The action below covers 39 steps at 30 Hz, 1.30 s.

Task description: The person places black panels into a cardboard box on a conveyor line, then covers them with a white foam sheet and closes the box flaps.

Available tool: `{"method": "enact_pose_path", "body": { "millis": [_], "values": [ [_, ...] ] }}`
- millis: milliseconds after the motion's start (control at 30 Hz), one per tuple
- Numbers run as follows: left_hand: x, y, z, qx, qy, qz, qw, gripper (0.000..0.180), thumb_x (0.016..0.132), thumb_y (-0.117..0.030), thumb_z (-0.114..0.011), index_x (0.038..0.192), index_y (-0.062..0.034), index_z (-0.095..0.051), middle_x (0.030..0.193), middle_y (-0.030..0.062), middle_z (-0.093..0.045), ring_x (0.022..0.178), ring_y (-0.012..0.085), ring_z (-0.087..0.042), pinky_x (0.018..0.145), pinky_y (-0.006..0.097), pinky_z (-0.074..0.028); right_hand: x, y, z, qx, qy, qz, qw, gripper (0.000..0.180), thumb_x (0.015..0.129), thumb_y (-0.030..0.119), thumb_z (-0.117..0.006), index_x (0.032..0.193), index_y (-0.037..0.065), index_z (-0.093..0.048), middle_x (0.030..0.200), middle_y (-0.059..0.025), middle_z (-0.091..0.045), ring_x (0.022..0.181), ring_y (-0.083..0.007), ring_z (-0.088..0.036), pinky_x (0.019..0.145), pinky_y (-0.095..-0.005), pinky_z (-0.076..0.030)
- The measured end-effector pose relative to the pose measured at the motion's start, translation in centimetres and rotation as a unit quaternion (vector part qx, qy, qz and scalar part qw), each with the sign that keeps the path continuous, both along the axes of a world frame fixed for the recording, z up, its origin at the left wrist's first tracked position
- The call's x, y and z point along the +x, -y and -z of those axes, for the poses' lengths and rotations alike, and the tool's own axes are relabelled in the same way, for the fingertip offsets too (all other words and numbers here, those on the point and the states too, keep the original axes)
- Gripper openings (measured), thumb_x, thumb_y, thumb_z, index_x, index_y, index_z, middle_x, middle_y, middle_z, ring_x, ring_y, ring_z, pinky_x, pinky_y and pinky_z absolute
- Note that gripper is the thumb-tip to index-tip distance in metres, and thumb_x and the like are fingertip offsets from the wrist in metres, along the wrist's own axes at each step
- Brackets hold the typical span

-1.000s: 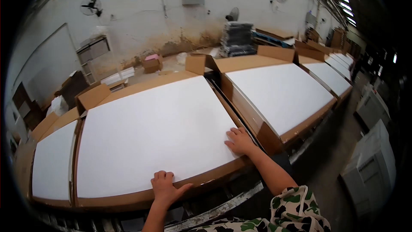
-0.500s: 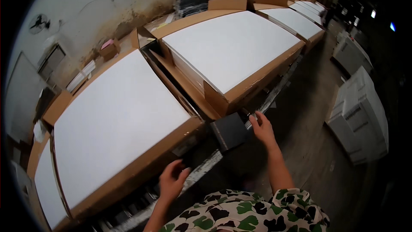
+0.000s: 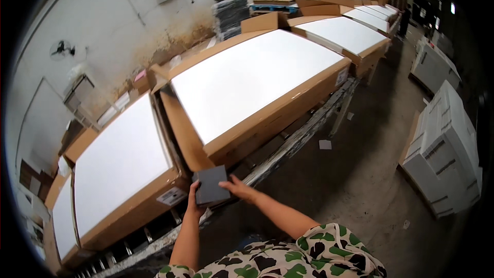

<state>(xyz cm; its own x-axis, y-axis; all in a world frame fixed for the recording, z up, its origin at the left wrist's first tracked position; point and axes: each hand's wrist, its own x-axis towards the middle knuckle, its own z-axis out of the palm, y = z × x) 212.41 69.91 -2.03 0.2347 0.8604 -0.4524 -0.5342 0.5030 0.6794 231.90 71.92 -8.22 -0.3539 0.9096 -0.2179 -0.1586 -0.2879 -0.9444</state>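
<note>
A small dark grey box [image 3: 212,188] with flat, square faces is gripped between my two hands. My left hand [image 3: 193,202] holds its left side, and the thumb of my right hand [image 3: 240,189] presses on its right side. Just beyond it are two open brown cartons, each with a large white panel on top: the nearer-left carton [image 3: 123,175] and the wider right carton [image 3: 257,82]. A brown flap [image 3: 182,134] stands in the gap between them, directly past the grey box.
The cartons stand in a row on a roller conveyor with a worn side rail [image 3: 298,141]. More white-topped cartons [image 3: 345,33] stretch to the far right. Large white wrapped stacks [image 3: 445,157] stand on the floor at right. A wall fan [image 3: 60,49] hangs at left.
My hands, apart before, have come together on the grey box, which has shifted left and nearer. My view has turned, with the cartons now lying further left.
</note>
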Motion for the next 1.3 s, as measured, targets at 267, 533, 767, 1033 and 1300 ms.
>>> {"method": "enact_pose_path", "body": {
  "millis": [267, 533, 767, 1033, 1300],
  "values": [
    [6.3, 3.3, -4.0, -0.008, -0.057, -0.048, 0.997, 0.058, 0.081, -0.044, -0.055, 0.125, -0.007, -0.049, 0.119, 0.0125, -0.056, 0.108, 0.0275, -0.054, 0.095, 0.038, -0.042, 5.9, 1.7, -3.9, -0.13, -0.065, -0.093, 0.985, 0.108, 0.07, 0.054, -0.069, 0.146, 0.001, -0.014, 0.139, -0.0168, -0.037, 0.129, -0.0252, -0.033, 0.106, -0.0315, -0.024],
    [26.0, -1.2, -7.9, 0.128, -0.142, -0.057, 0.98, 0.076, 0.071, -0.028, -0.059, 0.137, -0.0057, -0.028, 0.121, 0.0161, -0.048, 0.105, 0.0287, -0.053, 0.089, 0.038, -0.047, 29.1, -2.0, -14.9, -0.049, 0.029, -0.095, 0.994, 0.094, 0.077, 0.031, -0.07, 0.147, 0.006, -0.013, 0.147, -0.019, -0.026, 0.136, -0.026, -0.024, 0.11, -0.0326, -0.019],
    [41.8, -14.6, -14.0, 0.213, -0.077, 0.163, 0.96, 0.087, 0.083, -0.026, -0.065, 0.145, -0.002, -0.01, 0.132, 0.0172, -0.04, 0.117, 0.0227, -0.044, 0.1, 0.032, -0.035, 44.3, -7.2, -21.2, -0.022, -0.096, 0.134, 0.986, 0.089, 0.064, 0.02, -0.068, 0.142, 0.006, -0.027, 0.136, -0.012, -0.041, 0.125, -0.0233, -0.04, 0.107, -0.0334, -0.029],
    [62.2, -28.8, -15.9, 0.169, -0.016, 0.269, 0.948, 0.083, 0.08, -0.047, -0.067, 0.137, 0.0001, -0.029, 0.125, 0.017, -0.049, 0.11, 0.0226, -0.05, 0.095, 0.031, -0.04, 61.9, -17.2, -24.0, -0.066, -0.174, 0.258, 0.948, 0.06, 0.072, 0.021, -0.06, 0.126, -0.002, -0.044, 0.113, -0.0152, -0.058, 0.101, -0.0273, -0.059, 0.089, -0.0364, -0.05],
    [82.4, -43.7, -17.0, 0.175, 0.049, 0.189, 0.965, 0.067, 0.079, -0.043, -0.067, 0.128, -0.0081, -0.037, 0.1, 0.0129, -0.058, 0.078, 0.0224, -0.063, 0.058, 0.034, -0.055, 84.2, -35.7, -22.6, -0.003, -0.128, 0.222, 0.967, 0.059, 0.073, 0.03, -0.061, 0.12, -0.002, -0.049, 0.109, -0.0152, -0.061, 0.098, -0.029, -0.061, 0.084, -0.0421, -0.052]
  ]
}}
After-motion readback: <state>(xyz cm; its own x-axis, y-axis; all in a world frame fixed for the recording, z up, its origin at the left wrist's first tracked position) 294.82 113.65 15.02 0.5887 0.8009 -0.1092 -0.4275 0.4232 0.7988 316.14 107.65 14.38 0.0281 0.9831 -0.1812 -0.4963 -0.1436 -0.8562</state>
